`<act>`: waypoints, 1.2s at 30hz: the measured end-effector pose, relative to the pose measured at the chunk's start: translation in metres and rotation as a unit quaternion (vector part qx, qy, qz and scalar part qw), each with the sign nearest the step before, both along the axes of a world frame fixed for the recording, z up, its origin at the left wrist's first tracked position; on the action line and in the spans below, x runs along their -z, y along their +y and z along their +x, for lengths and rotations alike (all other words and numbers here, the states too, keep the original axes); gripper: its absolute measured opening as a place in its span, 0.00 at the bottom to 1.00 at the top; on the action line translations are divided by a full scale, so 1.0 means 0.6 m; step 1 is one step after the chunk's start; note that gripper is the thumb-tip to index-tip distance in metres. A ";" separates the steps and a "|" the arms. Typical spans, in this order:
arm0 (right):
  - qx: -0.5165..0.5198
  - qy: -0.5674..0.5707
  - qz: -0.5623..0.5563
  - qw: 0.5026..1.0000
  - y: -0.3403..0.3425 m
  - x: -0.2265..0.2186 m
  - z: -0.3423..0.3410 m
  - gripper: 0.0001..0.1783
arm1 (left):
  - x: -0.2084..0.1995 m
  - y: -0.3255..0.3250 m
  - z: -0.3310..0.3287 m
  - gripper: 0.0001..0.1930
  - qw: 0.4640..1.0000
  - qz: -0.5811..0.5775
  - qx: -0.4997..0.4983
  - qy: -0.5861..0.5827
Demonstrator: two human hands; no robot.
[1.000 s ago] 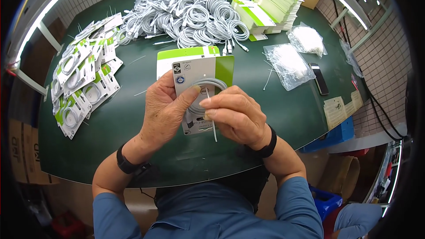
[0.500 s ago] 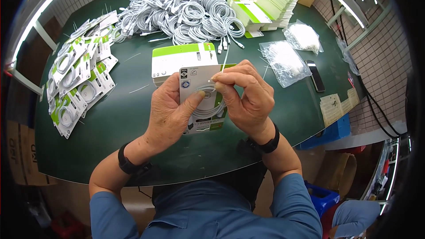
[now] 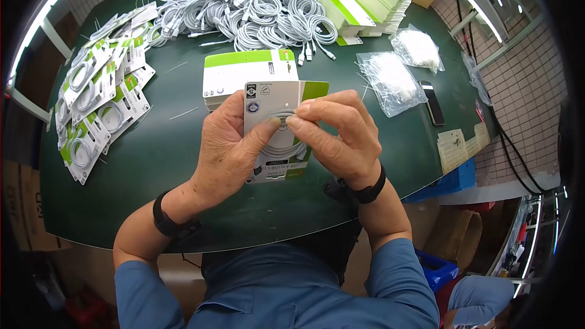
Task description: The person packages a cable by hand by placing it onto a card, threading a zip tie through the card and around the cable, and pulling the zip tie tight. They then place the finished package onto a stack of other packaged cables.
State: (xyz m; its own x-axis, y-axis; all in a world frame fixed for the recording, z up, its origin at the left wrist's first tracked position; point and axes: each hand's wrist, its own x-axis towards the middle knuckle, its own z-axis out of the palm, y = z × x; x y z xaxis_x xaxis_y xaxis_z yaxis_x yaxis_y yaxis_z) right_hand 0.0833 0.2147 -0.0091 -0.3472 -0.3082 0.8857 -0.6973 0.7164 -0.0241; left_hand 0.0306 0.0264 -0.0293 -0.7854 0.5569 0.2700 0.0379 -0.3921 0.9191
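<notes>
Now; left hand (image 3: 228,140) clamped on card (image 3: 268,100), left edge; right hand (image 3: 344,140) at cable coil (image 3: 282,153), grip unclear; card centre, above near table (image 3: 152,176); likely light, crease-prone; hold by edges

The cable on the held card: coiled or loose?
Coiled: the cable lies in round loops against the card, under the thumb of the left hand.

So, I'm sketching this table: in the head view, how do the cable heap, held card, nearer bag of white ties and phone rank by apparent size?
Largest to smallest:
- cable heap
- held card, though nearness enlarges it
- nearer bag of white ties
- phone
</notes>
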 end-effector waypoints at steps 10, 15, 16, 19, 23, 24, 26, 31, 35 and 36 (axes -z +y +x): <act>-0.029 -0.013 -0.008 0.999 0.000 0.007 0.003 0.17 | -0.002 0.003 -0.001 0.16 1.000 0.012 0.001 -0.008; -0.030 -0.016 -0.029 0.999 0.000 0.005 0.001 0.16 | -0.005 -0.002 0.001 0.16 1.000 0.007 -0.009 -0.005; -0.022 -0.013 -0.023 0.999 0.000 0.004 0.002 0.15 | -0.006 -0.002 0.001 0.15 1.000 0.007 -0.012 -0.002; -0.015 -0.008 -0.025 1.000 -0.003 0.004 0.000 0.15 | -0.006 -0.003 0.001 0.15 1.000 0.009 -0.017 0.001; -0.009 -0.004 -0.021 1.000 -0.002 0.004 0.000 0.15 | -0.006 -0.001 0.002 0.15 1.000 0.009 -0.020 0.002; -0.007 -0.003 -0.018 1.000 -0.002 0.004 0.000 0.14 | -0.007 0.000 0.002 0.15 1.000 0.010 -0.021 0.002; -0.005 -0.001 -0.013 1.000 -0.002 0.004 0.001 0.14 | -0.007 0.000 0.002 0.15 1.000 0.011 -0.021 0.003; -0.001 0.000 -0.003 1.000 -0.002 0.007 -0.001 0.14 | -0.006 0.000 0.001 0.15 1.000 0.002 -0.019 0.005; -0.005 -0.002 -0.020 1.000 -0.004 0.008 -0.005 0.13 | -0.005 -0.003 0.000 0.16 1.000 0.006 -0.017 0.006; -0.008 -0.003 -0.031 0.999 -0.004 0.008 -0.006 0.13 | -0.005 -0.003 0.000 0.16 1.000 0.002 -0.018 0.009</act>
